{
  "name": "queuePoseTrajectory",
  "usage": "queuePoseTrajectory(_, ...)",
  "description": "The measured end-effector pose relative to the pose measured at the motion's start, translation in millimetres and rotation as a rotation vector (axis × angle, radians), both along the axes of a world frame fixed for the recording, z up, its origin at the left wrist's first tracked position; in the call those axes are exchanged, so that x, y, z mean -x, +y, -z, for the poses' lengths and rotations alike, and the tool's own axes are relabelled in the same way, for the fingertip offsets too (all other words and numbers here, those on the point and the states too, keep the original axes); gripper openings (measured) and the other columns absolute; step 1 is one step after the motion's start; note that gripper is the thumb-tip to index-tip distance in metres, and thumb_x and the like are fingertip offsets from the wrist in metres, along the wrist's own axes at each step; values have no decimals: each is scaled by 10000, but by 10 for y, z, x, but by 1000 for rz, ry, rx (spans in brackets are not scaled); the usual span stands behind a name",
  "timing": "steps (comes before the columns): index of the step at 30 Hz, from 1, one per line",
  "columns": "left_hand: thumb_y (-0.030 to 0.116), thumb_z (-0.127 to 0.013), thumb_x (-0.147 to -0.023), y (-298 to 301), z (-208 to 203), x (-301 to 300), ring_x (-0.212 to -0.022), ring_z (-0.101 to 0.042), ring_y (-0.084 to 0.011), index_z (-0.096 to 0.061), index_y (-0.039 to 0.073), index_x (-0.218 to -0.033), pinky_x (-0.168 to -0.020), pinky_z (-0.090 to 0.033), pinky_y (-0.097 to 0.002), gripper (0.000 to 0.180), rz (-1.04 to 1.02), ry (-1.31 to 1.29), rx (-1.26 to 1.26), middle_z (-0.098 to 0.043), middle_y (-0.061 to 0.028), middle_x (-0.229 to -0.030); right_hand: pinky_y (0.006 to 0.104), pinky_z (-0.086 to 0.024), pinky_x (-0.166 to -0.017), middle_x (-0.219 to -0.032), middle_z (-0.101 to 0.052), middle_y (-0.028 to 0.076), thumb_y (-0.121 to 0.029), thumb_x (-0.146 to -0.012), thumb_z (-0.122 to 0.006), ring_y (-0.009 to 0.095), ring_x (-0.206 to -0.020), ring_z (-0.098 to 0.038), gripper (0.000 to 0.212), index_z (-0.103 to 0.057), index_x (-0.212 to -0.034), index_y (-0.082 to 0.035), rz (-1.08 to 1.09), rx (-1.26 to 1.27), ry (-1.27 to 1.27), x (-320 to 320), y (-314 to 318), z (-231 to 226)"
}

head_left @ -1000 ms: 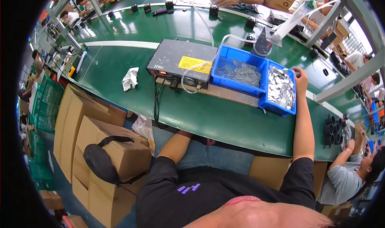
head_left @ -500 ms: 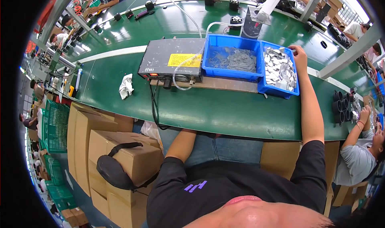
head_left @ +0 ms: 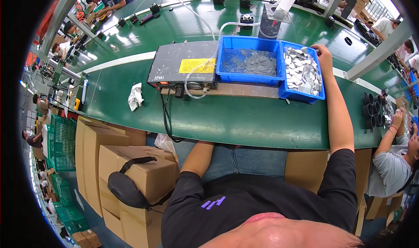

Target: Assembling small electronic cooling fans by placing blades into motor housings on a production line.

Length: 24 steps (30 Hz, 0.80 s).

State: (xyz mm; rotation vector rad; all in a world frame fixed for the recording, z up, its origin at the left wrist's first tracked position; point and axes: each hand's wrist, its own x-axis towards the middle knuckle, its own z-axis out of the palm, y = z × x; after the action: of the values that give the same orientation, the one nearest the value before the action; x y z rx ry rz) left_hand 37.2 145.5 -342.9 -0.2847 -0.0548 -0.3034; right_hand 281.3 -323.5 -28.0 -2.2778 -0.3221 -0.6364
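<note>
My right hand [head_left: 322, 58] is at the far right corner of a blue plastic bin [head_left: 301, 95], its fingers bent over the rim. Many small silvery-white flat pieces [head_left: 303, 71] fill that bin. Directly left of it, a wider blue tray [head_left: 249, 77] holds grey, stringy scraps [head_left: 260, 64]. My left forearm [head_left: 198, 158] reaches beneath the table's near edge, which hides the left hand.
Left of the tray stands a grey control box [head_left: 183, 58] with a clear hose and black cables. A crumpled white cloth [head_left: 135, 97] lies on the green table [head_left: 244, 121]. Black cylinders [head_left: 372, 112] stand at right, near a co-worker's hands [head_left: 396, 119]. Cardboard boxes [head_left: 135, 174] sit lower left.
The view has shifted slightly. Black parts on the far green surface have moved a little to the left. My right hand stays at the bin's corner.
</note>
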Motion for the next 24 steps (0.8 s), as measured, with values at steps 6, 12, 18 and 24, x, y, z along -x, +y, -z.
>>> queuePoseTrajectory(6, 754, -195, -1105, 66, -61, -26, -1637, -335, -356, -317, 255, -1741, -1330, -227, -681, 818, 19, 94, -47, -355, -86, -1785, 290, -505, -690, -1045, -750, 77, -72, -918, -720, 159, -708, -563, 174, -805, -1058, -14, 4, 10, -5, 11, -16, 11)
queuePoseTrajectory(12, 756, -186, -1104, 88, -8, -19, -1629, -351, -360, -324, 249, -1738, -1325, -240, -681, 823, 30, 23, -58, -373, -93, -1776, 294, -505, -685, -1044, -761, 78, -80, -927, -718, 161, -705, -563, 188, -801, -1081, -12, 4, -21, 3, -28, 8, 22)
queuePoseTrajectory(18, 726, -217, -1117, -110, -471, -10, -1636, -338, -366, -278, 236, -1758, -1334, -229, -661, 809, -18, 130, -76, -346, -96, -1788, 294, -505, -685, -1043, -768, 79, -80, -924, -723, 160, -705, -564, 193, -799, -1087, -10, 27, -6, 11, 10, -95, 45)
queuePoseTrajectory(24, 730, -207, -1115, -22, -202, 33, -1638, -331, -373, -284, 232, -1756, -1333, -224, -665, 815, -86, 113, -82, -345, -105, -1788, 295, -507, -688, -1041, -767, 80, -74, -916, -728, 160, -711, -565, 197, -800, -1087, -10, -6, -6, 18, 25, 50, -20)
